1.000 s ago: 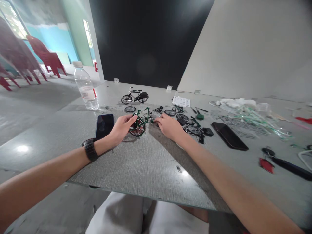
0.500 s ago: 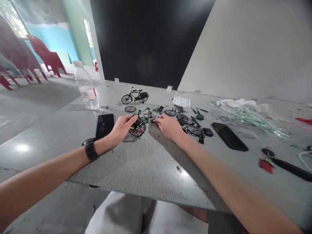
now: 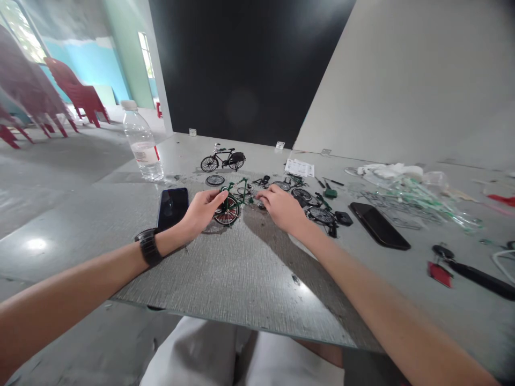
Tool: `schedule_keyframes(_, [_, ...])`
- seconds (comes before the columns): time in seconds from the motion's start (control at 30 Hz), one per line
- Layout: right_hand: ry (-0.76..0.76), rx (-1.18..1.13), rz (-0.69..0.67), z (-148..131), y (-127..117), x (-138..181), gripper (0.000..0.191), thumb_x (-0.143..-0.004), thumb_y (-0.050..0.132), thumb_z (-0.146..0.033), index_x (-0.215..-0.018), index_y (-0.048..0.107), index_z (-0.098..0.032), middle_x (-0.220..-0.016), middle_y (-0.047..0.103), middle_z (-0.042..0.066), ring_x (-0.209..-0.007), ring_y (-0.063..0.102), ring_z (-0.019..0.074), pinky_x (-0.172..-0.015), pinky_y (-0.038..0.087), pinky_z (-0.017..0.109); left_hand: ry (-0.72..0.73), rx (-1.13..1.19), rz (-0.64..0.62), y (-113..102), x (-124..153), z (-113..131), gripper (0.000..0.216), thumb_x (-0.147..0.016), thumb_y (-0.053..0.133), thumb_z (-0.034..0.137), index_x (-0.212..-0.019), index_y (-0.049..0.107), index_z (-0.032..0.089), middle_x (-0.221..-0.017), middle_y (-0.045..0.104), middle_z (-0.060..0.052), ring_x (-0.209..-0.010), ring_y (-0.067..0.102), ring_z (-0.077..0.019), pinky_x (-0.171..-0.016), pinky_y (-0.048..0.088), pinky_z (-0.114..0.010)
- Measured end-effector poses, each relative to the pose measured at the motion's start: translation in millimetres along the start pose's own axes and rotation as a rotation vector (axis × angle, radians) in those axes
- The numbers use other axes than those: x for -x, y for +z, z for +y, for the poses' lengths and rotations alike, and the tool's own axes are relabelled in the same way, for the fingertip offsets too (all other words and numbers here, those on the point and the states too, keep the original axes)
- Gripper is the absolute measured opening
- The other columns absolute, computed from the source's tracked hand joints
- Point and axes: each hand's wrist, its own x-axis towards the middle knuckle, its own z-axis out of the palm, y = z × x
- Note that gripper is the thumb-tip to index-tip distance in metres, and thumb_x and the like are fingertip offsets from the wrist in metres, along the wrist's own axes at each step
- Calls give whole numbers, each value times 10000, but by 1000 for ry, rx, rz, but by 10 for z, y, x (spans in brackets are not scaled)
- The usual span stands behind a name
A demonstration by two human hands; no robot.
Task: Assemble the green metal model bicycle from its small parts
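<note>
A small green model bicycle with a red-rimmed wheel stands part-built on the grey mat. My left hand grips that wheel between thumb and fingers. My right hand lies with curled fingers at the bicycle's other end; its fingertips are on small parts there, and whether they hold one is hidden. A finished black model bicycle stands farther back. Loose wheels and dark frame pieces lie just right of my right hand.
A water bottle stands at the back left, a dark phone beside my left hand, another phone at the right. Plastic bags and sprues, a leaflet and a black-handled tool lie to the right. Red chairs stand beyond.
My right hand has shifted slightly to the right and farther along the bicycle's end. My left hand and the bicycle stay where they were.
</note>
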Motion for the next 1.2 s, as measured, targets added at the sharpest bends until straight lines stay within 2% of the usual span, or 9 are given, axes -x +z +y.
schedule_keyframes(0.13, [-37,-264,123,-156,-127,62,343,-1025,385,-257,-1102,711,-178,-1038,625,106,-847,594,200,-711,403,306,123,-203,58,-40,-2,18,390,-939,538,426,-637,480,187,-605,455,16,-572,415,-113,-507,295,-248])
schedule_keyframes(0.2, [-41,-374,172,-285,-188,99,337,-1027,400,-287,-1094,712,-179,-1004,635,102,-794,589,191,-708,418,315,161,-272,80,-45,8,31,395,-949,538,422,-641,469,185,-603,445,25,-575,421,-108,-521,300,-249])
schedule_keyframes(0.4, [-60,-584,255,-631,-251,181,257,-1010,480,-295,-1076,710,-202,-999,680,87,-879,624,208,-742,470,329,300,-362,119,-15,32,30,310,-959,555,383,-730,553,174,-665,549,9,-604,492,-116,-558,373,-253])
schedule_keyframes(0.6, [-3,-696,274,-754,-228,224,251,-1004,495,-312,-1078,708,-200,-1064,703,92,-927,651,215,-749,508,333,426,-503,155,0,49,74,282,-962,563,323,-720,555,179,-663,559,6,-617,501,-125,-583,380,-269])
schedule_keyframes(0.8, [34,-761,295,-775,-201,223,228,-988,517,-309,-1052,704,-195,-1095,713,93,-998,664,223,-818,527,352,459,-529,143,12,77,114,227,-970,559,297,-788,612,172,-750,639,-19,-688,558,-142,-643,424,-283])
schedule_keyframes(0.97, [76,-778,291,-813,-224,224,213,-976,530,-330,-1000,693,-195,-1055,724,87,-961,675,225,-793,528,354,507,-542,133,7,85,123,173,-978,555,286,-972,685,172,-890,710,-57,-770,618,-160,-688,481,-294])
schedule_keyframes(1.07, [111,-814,258,-828,-243,231,206,-971,535,-349,-979,665,-190,-1011,717,82,-922,677,215,-766,533,345,541,-556,147,0,71,107,232,-978,562,290,-1128,682,158,-998,726,-85,-850,653,-172,-756,524,-312])
schedule_keyframes(1.2, [139,-853,206,-818,-232,244,190,-938,585,-337,-1028,605,-171,-996,684,89,-770,664,171,-658,537,317,542,-596,162,-19,50,89,309,-975,571,287,-1221,659,122,-1005,724,-102,-875,667,-181,-805,549,-338])
